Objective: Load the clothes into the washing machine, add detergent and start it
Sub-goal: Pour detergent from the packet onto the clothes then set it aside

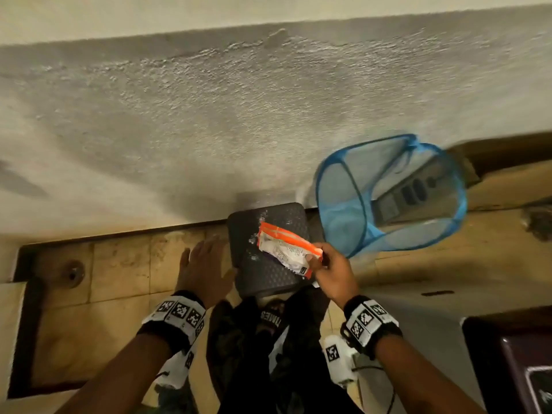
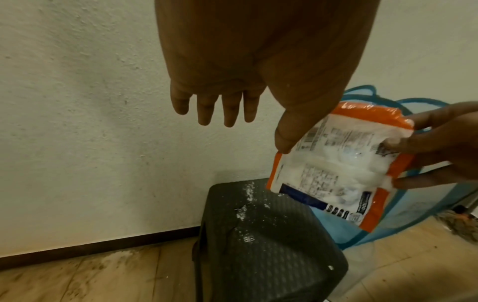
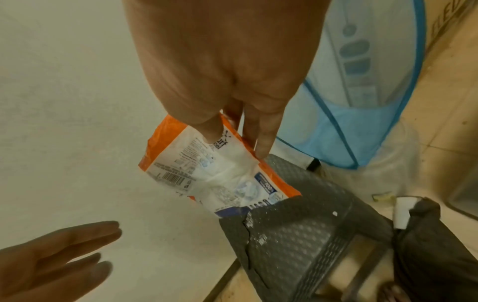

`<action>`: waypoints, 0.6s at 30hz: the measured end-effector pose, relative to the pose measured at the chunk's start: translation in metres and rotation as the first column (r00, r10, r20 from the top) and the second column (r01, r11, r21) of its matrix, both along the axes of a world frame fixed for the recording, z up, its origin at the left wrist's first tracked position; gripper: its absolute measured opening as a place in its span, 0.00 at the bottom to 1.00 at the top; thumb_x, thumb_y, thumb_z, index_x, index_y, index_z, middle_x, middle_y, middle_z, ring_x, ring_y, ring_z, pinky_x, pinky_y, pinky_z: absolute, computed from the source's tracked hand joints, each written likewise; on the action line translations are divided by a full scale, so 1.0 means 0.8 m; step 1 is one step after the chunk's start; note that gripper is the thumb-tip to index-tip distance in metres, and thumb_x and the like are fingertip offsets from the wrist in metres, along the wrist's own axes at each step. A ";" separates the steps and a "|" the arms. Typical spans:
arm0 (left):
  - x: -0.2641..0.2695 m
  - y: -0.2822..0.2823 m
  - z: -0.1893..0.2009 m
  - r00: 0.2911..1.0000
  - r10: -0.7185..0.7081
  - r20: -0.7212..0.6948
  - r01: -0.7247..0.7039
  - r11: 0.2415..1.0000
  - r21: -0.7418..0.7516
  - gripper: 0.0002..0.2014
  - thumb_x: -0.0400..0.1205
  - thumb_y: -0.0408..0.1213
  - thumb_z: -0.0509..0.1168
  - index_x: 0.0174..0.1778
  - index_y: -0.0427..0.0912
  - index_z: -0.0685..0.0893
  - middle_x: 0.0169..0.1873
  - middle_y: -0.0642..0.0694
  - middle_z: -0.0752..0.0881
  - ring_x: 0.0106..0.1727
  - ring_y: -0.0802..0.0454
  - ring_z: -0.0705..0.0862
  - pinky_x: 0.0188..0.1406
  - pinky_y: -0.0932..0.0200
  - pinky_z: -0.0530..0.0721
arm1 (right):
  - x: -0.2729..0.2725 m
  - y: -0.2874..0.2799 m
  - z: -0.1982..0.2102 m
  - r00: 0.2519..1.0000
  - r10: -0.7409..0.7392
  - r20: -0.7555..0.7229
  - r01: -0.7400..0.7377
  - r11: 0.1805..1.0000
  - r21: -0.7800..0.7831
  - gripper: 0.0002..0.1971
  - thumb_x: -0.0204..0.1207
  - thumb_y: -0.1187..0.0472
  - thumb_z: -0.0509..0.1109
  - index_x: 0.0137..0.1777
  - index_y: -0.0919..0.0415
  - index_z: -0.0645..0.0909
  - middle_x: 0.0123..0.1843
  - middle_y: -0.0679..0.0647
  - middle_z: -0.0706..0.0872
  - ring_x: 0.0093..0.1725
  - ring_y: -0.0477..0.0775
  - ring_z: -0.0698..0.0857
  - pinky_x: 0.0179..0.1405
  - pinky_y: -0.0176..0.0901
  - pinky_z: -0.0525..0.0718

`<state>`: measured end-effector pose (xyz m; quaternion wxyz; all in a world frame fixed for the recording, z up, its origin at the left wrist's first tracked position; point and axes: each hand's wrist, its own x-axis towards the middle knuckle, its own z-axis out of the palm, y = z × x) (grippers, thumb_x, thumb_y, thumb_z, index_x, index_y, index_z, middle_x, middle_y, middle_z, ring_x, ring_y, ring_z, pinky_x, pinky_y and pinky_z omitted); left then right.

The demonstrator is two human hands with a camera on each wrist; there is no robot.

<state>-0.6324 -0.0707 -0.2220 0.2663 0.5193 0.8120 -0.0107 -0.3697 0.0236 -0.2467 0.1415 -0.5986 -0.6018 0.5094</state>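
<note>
An orange and white detergent packet hangs just above a dark plastic stool by the wall. My right hand pinches the packet at its near end, thumb on one face and fingers on the other. White powder lies scattered on the stool top. My left hand hovers flat beside the stool's left edge, fingers straight, holding nothing. In the left wrist view the packet hangs with one corner near the stool.
A blue mesh laundry basket stands right of the stool, with nothing in it that I can see. The white wall rises right behind. A dark purple appliance corner sits at lower right. Tiled floor stretches to the left.
</note>
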 end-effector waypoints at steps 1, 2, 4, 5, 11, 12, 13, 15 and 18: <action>-0.008 -0.002 -0.008 1.000 -0.001 -0.007 0.001 1.000 -0.004 0.36 0.79 0.53 0.66 0.83 0.52 0.60 0.84 0.48 0.63 0.84 0.42 0.59 0.83 0.38 0.53 | -0.015 0.007 -0.021 0.999 0.018 0.028 -0.017 0.999 -0.037 0.08 0.82 0.61 0.73 0.58 0.51 0.84 0.49 0.52 0.91 0.52 0.54 0.90 0.59 0.54 0.87; -0.017 -0.005 -0.018 1.000 -0.004 -0.023 0.004 1.000 -0.006 0.36 0.80 0.53 0.66 0.83 0.52 0.60 0.84 0.48 0.63 0.85 0.42 0.59 0.84 0.38 0.52 | -0.031 0.013 -0.044 0.998 0.038 0.058 -0.034 0.997 -0.065 0.08 0.82 0.61 0.73 0.60 0.56 0.84 0.51 0.54 0.91 0.54 0.58 0.89 0.60 0.54 0.86; -0.028 -0.011 -0.031 0.999 0.010 -0.034 -0.010 1.000 -0.006 0.35 0.81 0.52 0.65 0.83 0.52 0.60 0.84 0.49 0.63 0.85 0.42 0.59 0.84 0.38 0.52 | -0.055 0.023 -0.082 0.991 0.074 0.109 -0.061 0.991 -0.118 0.10 0.82 0.63 0.71 0.62 0.61 0.84 0.55 0.59 0.90 0.57 0.62 0.88 0.60 0.51 0.84; -0.033 -0.014 -0.035 0.999 0.023 -0.026 -0.023 1.000 -0.003 0.34 0.81 0.51 0.65 0.83 0.52 0.61 0.84 0.49 0.63 0.85 0.42 0.59 0.84 0.38 0.52 | -0.062 0.029 -0.099 0.985 0.094 0.141 -0.072 0.986 -0.153 0.10 0.82 0.64 0.70 0.62 0.62 0.84 0.57 0.61 0.90 0.59 0.62 0.88 0.60 0.50 0.83; -0.051 -0.041 -0.062 0.992 0.121 0.043 -0.122 0.992 0.022 0.31 0.82 0.49 0.65 0.82 0.53 0.65 0.84 0.50 0.63 0.85 0.42 0.59 0.84 0.37 0.54 | -0.094 0.045 -0.163 0.927 0.271 0.258 -0.203 0.944 -0.262 0.11 0.79 0.63 0.64 0.55 0.56 0.86 0.56 0.59 0.92 0.59 0.64 0.88 0.56 0.51 0.85; -0.051 -0.046 -0.066 0.993 0.109 0.035 -0.109 0.994 0.020 0.32 0.82 0.49 0.65 0.82 0.52 0.64 0.84 0.50 0.63 0.85 0.42 0.58 0.84 0.37 0.54 | -0.098 0.046 -0.160 0.925 0.264 0.273 -0.191 0.945 -0.265 0.10 0.81 0.65 0.64 0.56 0.57 0.85 0.58 0.61 0.90 0.60 0.64 0.87 0.54 0.46 0.81; -0.051 -0.049 -0.069 0.996 0.090 0.028 -0.091 0.996 0.020 0.32 0.82 0.49 0.65 0.82 0.51 0.64 0.84 0.49 0.62 0.85 0.41 0.58 0.84 0.37 0.53 | -0.099 0.048 -0.160 0.927 0.242 0.288 -0.165 0.949 -0.269 0.10 0.83 0.67 0.63 0.59 0.58 0.83 0.60 0.63 0.89 0.62 0.65 0.86 0.54 0.44 0.77; -0.050 -0.055 -0.076 0.998 0.057 0.034 -0.058 0.998 0.015 0.33 0.82 0.47 0.66 0.83 0.50 0.63 0.85 0.48 0.60 0.86 0.41 0.56 0.84 0.38 0.52 | -0.099 0.050 -0.164 0.932 0.204 0.301 -0.120 0.954 -0.276 0.15 0.84 0.66 0.63 0.70 0.61 0.79 0.66 0.65 0.87 0.67 0.67 0.84 0.59 0.45 0.76; -0.045 -0.058 -0.080 0.999 0.026 0.044 -0.027 1.000 0.011 0.34 0.82 0.47 0.65 0.84 0.48 0.62 0.85 0.47 0.58 0.86 0.41 0.54 0.85 0.39 0.52 | -0.098 0.052 -0.170 0.945 0.173 0.278 -0.094 0.957 -0.274 0.20 0.84 0.66 0.65 0.75 0.61 0.73 0.69 0.64 0.86 0.70 0.66 0.84 0.64 0.46 0.78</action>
